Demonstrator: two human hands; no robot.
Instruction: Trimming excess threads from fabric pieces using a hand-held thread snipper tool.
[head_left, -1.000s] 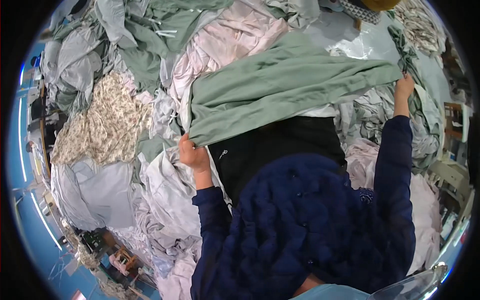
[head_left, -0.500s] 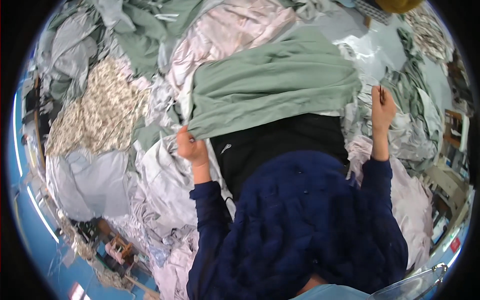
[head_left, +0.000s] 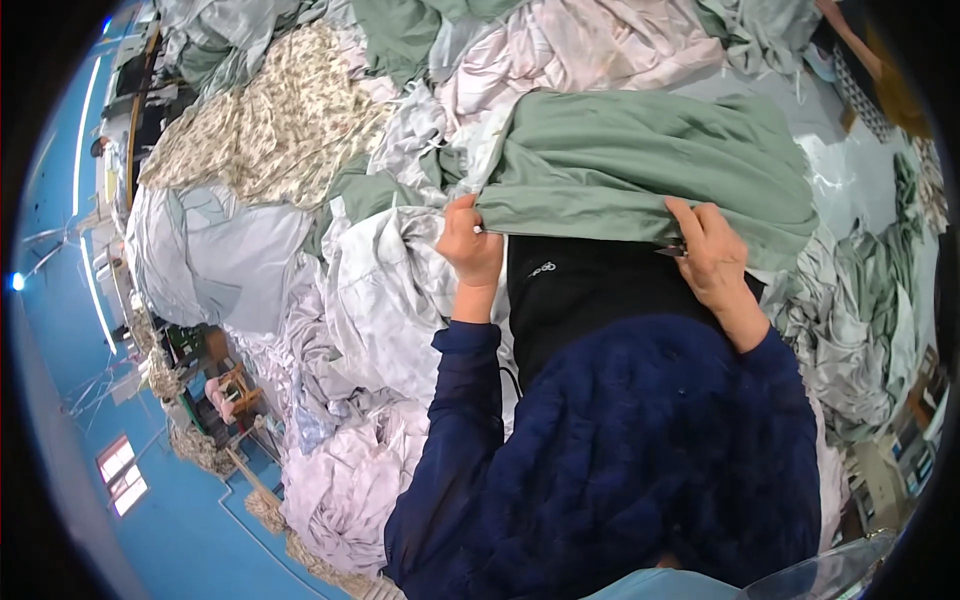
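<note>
Across my lap lies a green cloth (head_left: 650, 160), loosely folded, with its near edge drawn fairly straight. My left hand (head_left: 472, 245) is closed on the near left corner of it, fingers pinched tight. At the right part of that same edge is my right hand (head_left: 712, 255), its fingertips on the cloth. Small dark thread snips (head_left: 671, 251) stick out from under its fingers, their pointed end toward the left. The rest of the tool is hidden in the palm. Below the cloth's edge shows black fabric (head_left: 600, 280) over my lap.
Heaped fabrics surround me: a floral cloth (head_left: 275, 115) far left, grey-blue fabric (head_left: 215, 255) and white cloth (head_left: 385, 280) at left, pale pink fabric (head_left: 590, 50) beyond. Crumpled green and white pieces (head_left: 850, 320) lie at right. Another person's arm (head_left: 855, 45) shows at far right.
My right hand has come in from the right, off the cloth, down to its near edge, bringing the snips along. My left hand keeps its hold on the corner. The view has shifted.
</note>
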